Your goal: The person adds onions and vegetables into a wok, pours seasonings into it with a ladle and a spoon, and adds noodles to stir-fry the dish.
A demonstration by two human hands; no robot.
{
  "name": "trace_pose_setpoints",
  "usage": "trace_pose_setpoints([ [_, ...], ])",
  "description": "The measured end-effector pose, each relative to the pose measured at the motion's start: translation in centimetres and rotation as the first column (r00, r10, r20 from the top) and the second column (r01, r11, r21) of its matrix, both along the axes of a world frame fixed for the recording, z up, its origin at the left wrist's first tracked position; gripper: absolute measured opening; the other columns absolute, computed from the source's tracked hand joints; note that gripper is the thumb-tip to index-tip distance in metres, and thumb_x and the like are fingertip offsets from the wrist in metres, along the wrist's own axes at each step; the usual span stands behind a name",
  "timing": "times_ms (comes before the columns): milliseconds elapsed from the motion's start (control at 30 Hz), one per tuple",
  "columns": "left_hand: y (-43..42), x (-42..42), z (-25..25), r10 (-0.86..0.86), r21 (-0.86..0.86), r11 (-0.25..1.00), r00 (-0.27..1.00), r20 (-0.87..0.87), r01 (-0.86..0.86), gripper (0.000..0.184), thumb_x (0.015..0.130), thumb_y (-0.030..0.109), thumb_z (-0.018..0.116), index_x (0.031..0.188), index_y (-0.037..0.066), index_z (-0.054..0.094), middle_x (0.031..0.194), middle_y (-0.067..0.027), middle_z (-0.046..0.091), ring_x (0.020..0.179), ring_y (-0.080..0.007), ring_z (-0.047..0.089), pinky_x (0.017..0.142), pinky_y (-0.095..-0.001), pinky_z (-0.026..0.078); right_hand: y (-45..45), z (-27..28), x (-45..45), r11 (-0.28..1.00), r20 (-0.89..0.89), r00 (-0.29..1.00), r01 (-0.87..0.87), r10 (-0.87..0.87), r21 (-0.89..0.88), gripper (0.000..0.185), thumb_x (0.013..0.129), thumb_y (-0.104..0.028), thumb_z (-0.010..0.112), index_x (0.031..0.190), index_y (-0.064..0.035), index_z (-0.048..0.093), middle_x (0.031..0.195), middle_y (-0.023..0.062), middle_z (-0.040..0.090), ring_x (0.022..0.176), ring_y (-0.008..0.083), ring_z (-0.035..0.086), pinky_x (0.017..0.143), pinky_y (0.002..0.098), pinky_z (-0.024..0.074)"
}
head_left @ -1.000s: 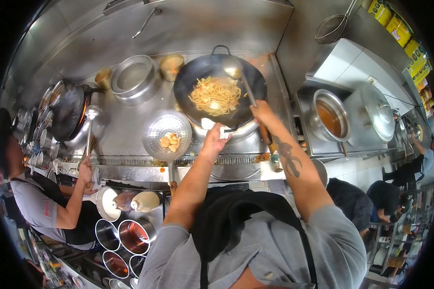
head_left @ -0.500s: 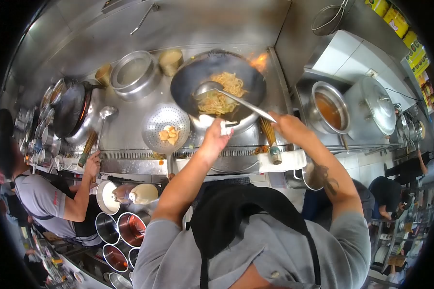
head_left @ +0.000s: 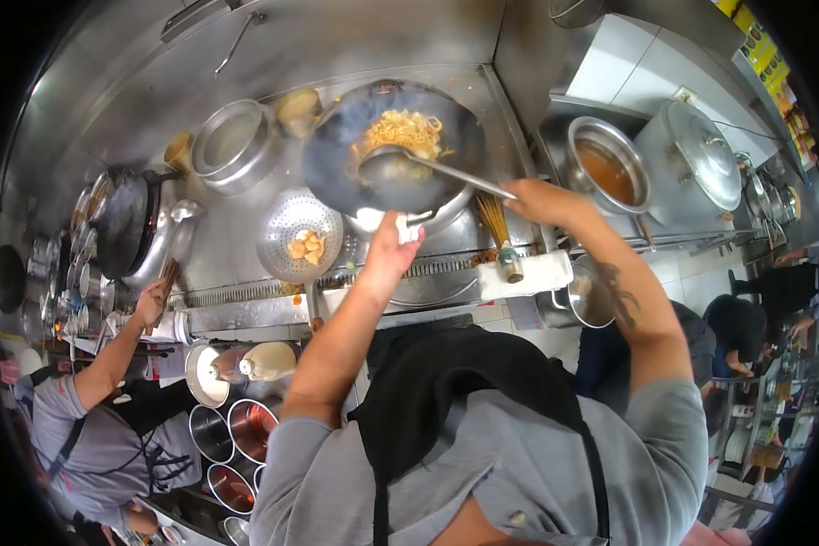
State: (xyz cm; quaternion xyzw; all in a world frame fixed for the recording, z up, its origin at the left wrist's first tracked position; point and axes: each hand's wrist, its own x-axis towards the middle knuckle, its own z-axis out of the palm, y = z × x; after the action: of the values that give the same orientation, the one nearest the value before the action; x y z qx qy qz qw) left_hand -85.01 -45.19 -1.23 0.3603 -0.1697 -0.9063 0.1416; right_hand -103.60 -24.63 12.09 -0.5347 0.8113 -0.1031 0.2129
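Note:
My left hand is closed on the near edge of a dark wok, with a white cloth between palm and metal. Inside the wok, noodles are heaped toward the far side. My right hand grips the handle of a steel ladle, whose bowl rests in the wok just nearer than the noodles. A bamboo brush stands below my right hand, beside a folded white towel.
Left of the wok, a perforated strainer holds light brown chunks. A metal pot sits behind it. At right are a pot of brown broth and a lidded pot. A co-worker's hand touches another bamboo brush at left.
The noodles have shifted together toward the wok's far side. Flame beside the wok no longer shows. The co-worker's hand has moved from the ladle handle at left to the brush.

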Motion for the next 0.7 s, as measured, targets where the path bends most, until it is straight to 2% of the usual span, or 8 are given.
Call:
trace_pose_setpoints([
  [133,4.4,4.8,-7.3,-0.062,-0.019,0.998,0.998,-0.016,0.062,0.008,0.089,0.016,0.052,0.095,0.010,0.052,0.083,-0.0056,0.057,0.075,-0.0208,0.058,0.062,-0.0380,0.051,-0.6,-2.1,-0.3,0.994,-0.228,0.970,0.060,-0.080,-0.092,0.040,0.092,-0.017,0.053,0.125,0.0035,0.049,0.085,0.0225,0.065,0.082,0.0400,0.064,0.074,0.0476,0.0505],
  [233,6.5,6.9,-4.3,-0.101,-0.018,0.995,0.990,0.103,0.103,0.009,0.089,0.017,0.051,0.097,0.013,0.052,0.083,-0.0035,0.057,0.074,-0.0210,0.058,0.059,-0.0382,0.051,-0.1,0.7,1.5,0.997,-0.323,0.945,0.040,-0.057,-0.059,0.040,0.091,-0.016,0.054,0.126,0.0020,0.049,0.085,0.0233,0.064,0.078,0.0418,0.063,0.070,0.0492,0.0506],
  [333,1.7,2.6,-4.3,-0.012,-0.073,0.997,0.998,-0.059,0.008,0.008,0.090,0.016,0.052,0.094,0.010,0.055,0.083,-0.0065,0.059,0.070,-0.0210,0.058,0.054,-0.0362,0.051,0.5,2.2,2.3,0.995,-0.342,0.939,-0.063,0.034,-0.073,0.027,0.089,-0.010,0.053,0.111,0.0042,0.053,0.079,0.0235,0.065,0.076,0.0397,0.065,0.069,0.0479,0.0522],
  [467,-1.8,-0.5,0.3,0.079,0.013,0.997,0.996,0.030,-0.080,0.012,0.091,0.020,0.051,0.096,0.009,0.055,0.088,-0.0077,0.060,0.076,-0.0213,0.059,0.059,-0.0330,0.051,1.2,3.8,2.9,0.996,-0.111,0.991,-0.069,0.076,0.061,0.042,0.091,-0.018,0.056,0.129,-0.0007,0.049,0.090,0.0237,0.065,0.084,0.0388,0.064,0.077,0.0472,0.0497],
  [533,0.0,1.0,2.9,-0.004,0.011,1.000,0.997,0.080,0.003,0.010,0.090,0.018,0.051,0.097,0.011,0.054,0.087,-0.0071,0.059,0.079,-0.0214,0.058,0.061,-0.0336,0.051,2.3,4.9,2.6,0.989,-0.012,0.993,-0.112,0.114,0.093,0.043,0.092,-0.019,0.056,0.131,-0.0019,0.049,0.093,0.0240,0.065,0.086,0.0372,0.064,0.079,0.0453,0.0493],
  [567,0.5,1.8,3.8,-0.063,0.002,0.998,0.998,0.018,0.063,0.007,0.091,0.013,0.048,0.095,0.010,0.052,0.086,-0.0066,0.059,0.077,-0.0210,0.058,0.062,-0.0373,0.051,3.3,2.9,0.8,0.979,-0.042,0.979,-0.203,0.202,-0.030,0.043,0.093,-0.020,0.054,0.133,-0.0041,0.048,0.096,0.0240,0.065,0.085,0.0354,0.064,0.080,0.0429,0.0490],
  [667,-0.3,1.2,5.1,-0.044,0.000,0.999,0.998,0.050,0.044,0.007,0.090,0.013,0.050,0.095,0.009,0.052,0.084,-0.0067,0.059,0.076,-0.0207,0.058,0.061,-0.0375,0.051,1.3,3.7,0.5,0.969,0.190,0.976,0.055,-0.103,0.241,0.042,0.094,-0.020,0.053,0.133,-0.0046,0.049,0.098,0.0235,0.065,0.090,0.0358,0.064,0.082,0.0430,0.0486],
  [700,-1.6,0.4,3.1,-0.026,0.052,0.998,1.000,-0.002,0.026,0.008,0.090,0.015,0.051,0.095,0.009,0.052,0.082,-0.0068,0.058,0.076,-0.0199,0.058,0.060,-0.0365,0.051,-0.8,8.4,3.8,0.907,0.160,0.954,0.176,-0.252,0.382,0.041,0.093,-0.019,0.053,0.131,-0.0038,0.050,0.103,0.0245,0.065,0.093,0.0369,0.063,0.083,0.0427,0.0486],
])
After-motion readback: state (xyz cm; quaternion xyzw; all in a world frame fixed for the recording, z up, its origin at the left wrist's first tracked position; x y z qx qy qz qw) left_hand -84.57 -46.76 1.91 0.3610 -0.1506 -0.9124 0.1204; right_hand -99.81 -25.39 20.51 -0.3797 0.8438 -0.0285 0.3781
